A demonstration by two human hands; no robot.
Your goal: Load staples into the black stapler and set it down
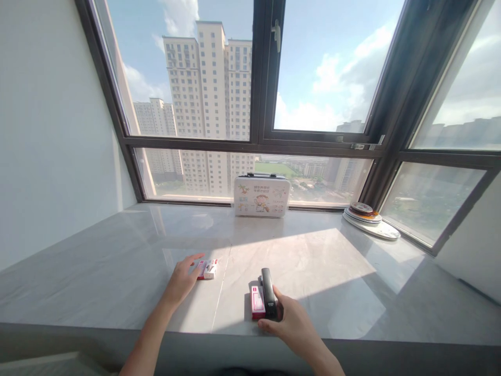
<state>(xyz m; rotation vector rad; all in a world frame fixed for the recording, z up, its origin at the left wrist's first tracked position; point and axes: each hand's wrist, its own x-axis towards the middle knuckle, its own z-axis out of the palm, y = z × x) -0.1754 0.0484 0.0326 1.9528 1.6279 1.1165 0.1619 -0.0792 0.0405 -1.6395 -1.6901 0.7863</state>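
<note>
Two bare hands reach over a pale marble-look windowsill (pixel 313 308), seen from above. On the left, the left hand (pixel 183 279) has its fingers loosely spread, the index finger extended along the far side of two small red-and-white boxes (pixel 207 269) lying side by side; whether the fingertips touch them cannot be told. Nearer the front edge, the right hand (pixel 291 318) curls around a black stapler (pixel 267 292), fingers against its right side and thumb across the near end. The stapler lies lengthwise, pointing away from the person, with a pink-and-white box (pixel 257 303) right beside it on the left. Farther back, a white carrying case (pixel 262 197) with cartoon print and a dark handle stands upright against the dark-framed window (pixel 256 104). A stack of plates (pixel 364 214) sits in the right corner. Outside are tall apartment towers (pixel 211 83), green ground and a cloudy blue sky. Sunlight falls in bright patches across the sill.
</note>
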